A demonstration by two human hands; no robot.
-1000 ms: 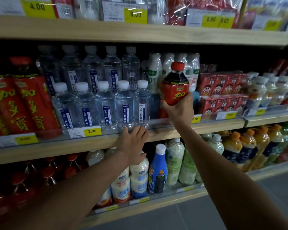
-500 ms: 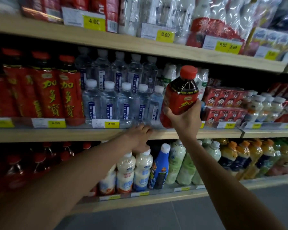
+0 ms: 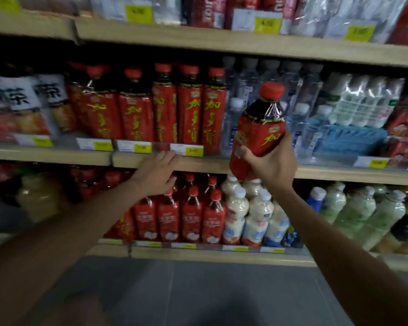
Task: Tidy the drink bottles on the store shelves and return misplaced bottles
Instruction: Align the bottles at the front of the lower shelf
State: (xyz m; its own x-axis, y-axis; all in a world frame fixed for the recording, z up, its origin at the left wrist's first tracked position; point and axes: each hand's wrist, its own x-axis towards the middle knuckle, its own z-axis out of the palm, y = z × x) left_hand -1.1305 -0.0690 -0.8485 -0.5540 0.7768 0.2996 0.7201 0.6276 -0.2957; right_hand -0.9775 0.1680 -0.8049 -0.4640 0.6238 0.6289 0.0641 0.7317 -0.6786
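My right hand (image 3: 272, 161) grips a red-labelled tea bottle (image 3: 257, 130) with a red cap, tilted a little to the left, in front of the clear water bottles (image 3: 299, 95) on the middle shelf. Just left of it stands a row of matching red tea bottles (image 3: 165, 107). My left hand (image 3: 157, 171) lies with straight fingers on the front edge of the middle shelf (image 3: 198, 164), below that red row, and holds nothing.
Smaller red bottles (image 3: 191, 217) and milky white bottles (image 3: 252, 215) fill the lower shelf, with pale green bottles (image 3: 353, 212) to the right. Red cartons (image 3: 405, 128) sit at the far right of the middle shelf. Packaged goods line the top shelf. Grey floor lies below.
The view has swung left, bringing the red tea row to the centre. My right hand has carried the red bottle leftward past the water bottles. My left hand has slid left along the shelf edge.
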